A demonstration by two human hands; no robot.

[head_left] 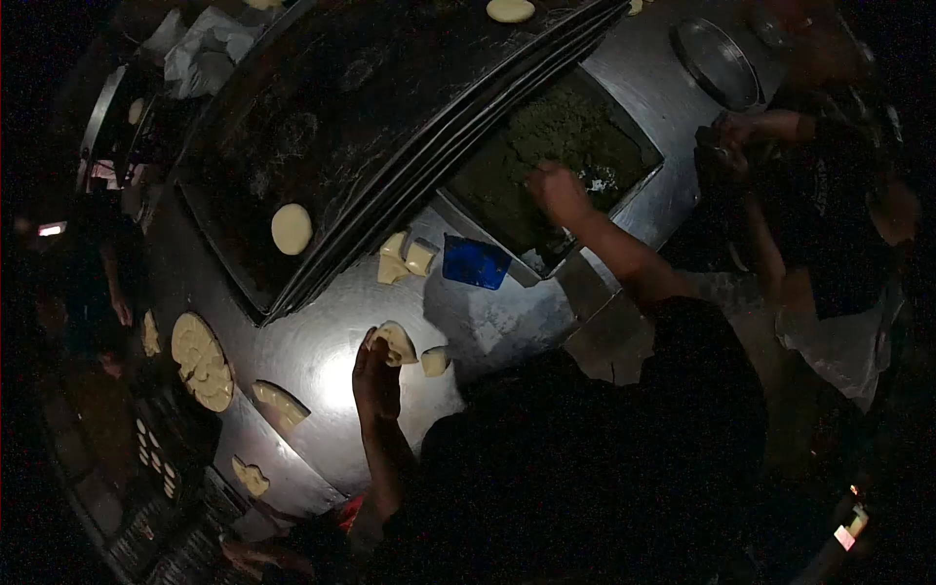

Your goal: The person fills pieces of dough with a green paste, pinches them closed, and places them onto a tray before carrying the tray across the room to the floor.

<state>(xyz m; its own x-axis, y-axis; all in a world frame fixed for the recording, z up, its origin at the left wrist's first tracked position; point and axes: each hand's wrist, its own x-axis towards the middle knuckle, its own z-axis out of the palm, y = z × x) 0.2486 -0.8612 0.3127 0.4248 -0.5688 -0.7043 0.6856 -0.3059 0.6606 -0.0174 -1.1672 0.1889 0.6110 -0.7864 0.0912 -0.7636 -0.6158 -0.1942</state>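
My left hand (378,378) holds a piece of pale dough (395,343), cupped and opened, above the metal table (331,302). A small dough piece (435,362) lies just right of it. My right hand (561,195) reaches into a square tray of dark green filling (575,127), its fingers curled at the filling; what they hold is hidden. Near the tray's lower left corner sits a blue scraper or container (475,262). Beside that are a few dough chunks (394,258).
Dark stacked trays (390,166) fill the upper left, with a flat dough round (292,229) on top. A large dough disc (202,361) lies at left. A round pan (717,63) is upper right. Another person's hands (746,132) are at right.
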